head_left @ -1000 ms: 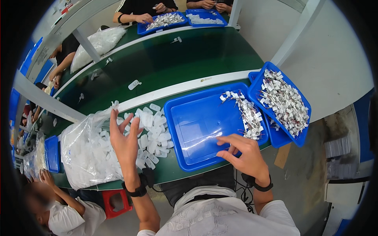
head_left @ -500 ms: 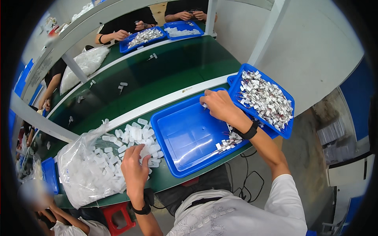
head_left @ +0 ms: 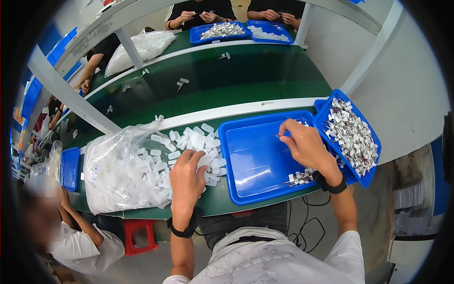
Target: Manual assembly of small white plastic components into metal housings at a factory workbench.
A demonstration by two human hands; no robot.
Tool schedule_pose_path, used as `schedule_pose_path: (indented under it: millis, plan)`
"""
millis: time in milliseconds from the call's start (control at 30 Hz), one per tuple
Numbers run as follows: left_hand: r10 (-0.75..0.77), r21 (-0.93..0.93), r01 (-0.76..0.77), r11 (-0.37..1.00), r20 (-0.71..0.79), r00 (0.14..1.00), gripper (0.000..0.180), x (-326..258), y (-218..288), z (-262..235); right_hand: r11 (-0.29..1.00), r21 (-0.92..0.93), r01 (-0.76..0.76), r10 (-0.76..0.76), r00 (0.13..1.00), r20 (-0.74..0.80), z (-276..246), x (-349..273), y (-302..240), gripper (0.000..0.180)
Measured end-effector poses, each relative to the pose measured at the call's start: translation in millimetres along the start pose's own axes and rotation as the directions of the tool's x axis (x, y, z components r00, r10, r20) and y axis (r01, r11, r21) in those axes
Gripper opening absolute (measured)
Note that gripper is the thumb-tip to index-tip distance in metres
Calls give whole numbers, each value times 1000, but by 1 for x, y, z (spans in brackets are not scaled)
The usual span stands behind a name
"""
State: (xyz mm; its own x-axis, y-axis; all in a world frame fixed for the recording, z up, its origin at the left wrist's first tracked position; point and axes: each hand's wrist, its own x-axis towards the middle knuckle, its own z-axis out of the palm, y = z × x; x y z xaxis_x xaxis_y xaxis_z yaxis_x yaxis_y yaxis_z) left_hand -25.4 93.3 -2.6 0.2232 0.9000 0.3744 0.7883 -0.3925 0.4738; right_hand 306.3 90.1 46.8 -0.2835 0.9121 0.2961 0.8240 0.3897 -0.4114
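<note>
My left hand (head_left: 185,177) is at the right side of a pile of translucent white plastic casings (head_left: 196,139), its finger and thumb closed around one casing (head_left: 204,162). Over the large blue tray (head_left: 250,165) is my right hand (head_left: 302,144), with thumb and forefinger pinched together. A thin dark end of a small wired part (head_left: 277,136) shows at those fingertips; the rest of it is hidden. Below my right wrist, a cluster of small white-tagged wired parts (head_left: 300,178) lies in the tray's near right corner.
A clear bag (head_left: 113,170) of casings lies left of the pile. At the right, a tilted blue tray (head_left: 373,163) is heaped with wired parts. Beyond the white rail (head_left: 236,110), assembled pieces lie on the green belt (head_left: 265,71). Co-workers sit opposite and at the left.
The view has swung, shifting the scene rightward. My right hand has drawn back from the blue tray's far edge toward its middle. The left hand's fingers have closed at the casings.
</note>
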Motion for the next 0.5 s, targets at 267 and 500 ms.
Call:
schedule_pose_path:
  millis: [267,500]
  plan:
    - [30,-53,-26,998,87,996,29,5,19,7,956,276,-103,113,993,-23,-3,-47,-49,9]
    - [10,-138,-7,990,19,1000,24,0,26,-7,907,421,-27,112,978,-178,20,-64,-67,13]
